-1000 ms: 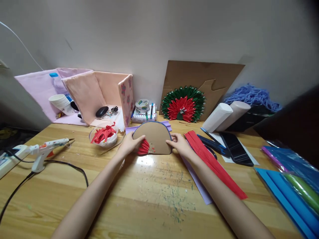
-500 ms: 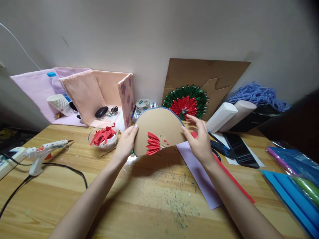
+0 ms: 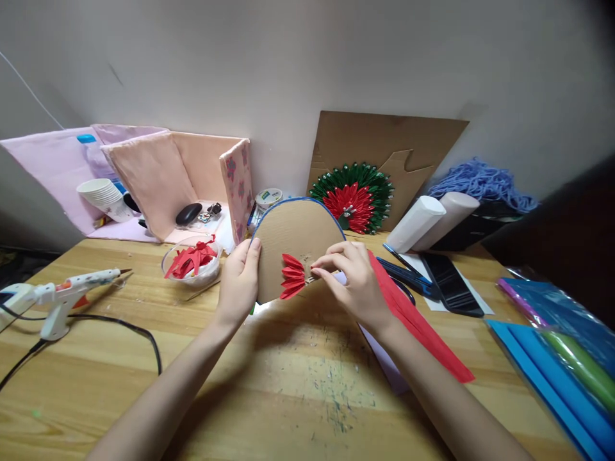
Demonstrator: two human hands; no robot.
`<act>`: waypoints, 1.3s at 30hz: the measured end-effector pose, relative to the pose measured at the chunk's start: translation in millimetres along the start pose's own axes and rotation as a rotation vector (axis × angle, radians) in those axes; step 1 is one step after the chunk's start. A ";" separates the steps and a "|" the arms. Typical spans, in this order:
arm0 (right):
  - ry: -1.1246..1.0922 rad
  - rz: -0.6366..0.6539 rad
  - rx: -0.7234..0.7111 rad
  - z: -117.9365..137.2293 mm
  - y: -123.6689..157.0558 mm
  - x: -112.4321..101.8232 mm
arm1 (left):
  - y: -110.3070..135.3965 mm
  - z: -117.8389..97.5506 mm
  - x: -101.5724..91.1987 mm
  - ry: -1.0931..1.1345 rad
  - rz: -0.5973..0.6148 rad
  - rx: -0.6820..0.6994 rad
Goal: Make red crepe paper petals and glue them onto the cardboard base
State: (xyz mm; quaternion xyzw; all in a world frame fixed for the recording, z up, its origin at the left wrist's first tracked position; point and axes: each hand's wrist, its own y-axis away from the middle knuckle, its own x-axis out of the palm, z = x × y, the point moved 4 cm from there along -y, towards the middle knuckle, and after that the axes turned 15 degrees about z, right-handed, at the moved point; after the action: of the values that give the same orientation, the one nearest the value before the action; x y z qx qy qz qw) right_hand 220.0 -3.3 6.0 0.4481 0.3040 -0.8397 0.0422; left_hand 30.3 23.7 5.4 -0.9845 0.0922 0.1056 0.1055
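My left hand (image 3: 240, 276) grips the left edge of a rounded cardboard piece (image 3: 283, 227) with a blue rim, thumb on its face. Red pleated paper petals (image 3: 293, 276) are fixed low on the cardboard, fanned to the left. Beside them the surface is torn and rough. At that torn spot, the thumb and forefinger of my right hand (image 3: 353, 282) are pinched together. Whatever lies between those fingertips is too small to make out. The cardboard is held tilted above the wooden table (image 3: 288, 397).
A bowl of red scraps (image 3: 192, 261) stands left, beyond a glue gun (image 3: 72, 291) with its cable. Red paper (image 3: 423, 326), a box cutter (image 3: 408, 278) and a phone (image 3: 451, 285) lie right. Behind, a green-and-red paper flower (image 3: 353, 200) rests against a cardboard sheet (image 3: 365, 137).
My right hand has left the cardboard's right edge and moved left to the torn spot, its fingers now pinched. The left hand keeps its hold; the small red bits there no longer show.
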 end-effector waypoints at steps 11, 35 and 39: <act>0.036 0.088 -0.041 -9.6 -1.1 18.4 | -1.3 -0.3 2.5 -0.143 -0.003 0.033; 0.089 0.036 -0.156 -4.5 0.1 6.4 | -7.4 11.9 0.1 0.160 0.042 -0.053; 0.050 0.025 -0.150 -4.6 0.0 5.4 | -9.1 17.1 1.6 0.221 0.061 -0.110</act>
State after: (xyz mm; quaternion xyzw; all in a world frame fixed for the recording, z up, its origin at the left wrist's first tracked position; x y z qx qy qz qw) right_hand 220.2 0.2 -0.1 0.4682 0.3614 -0.8025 0.0783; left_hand 30.5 36.0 -9.6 -0.9912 0.1272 0.0043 0.0375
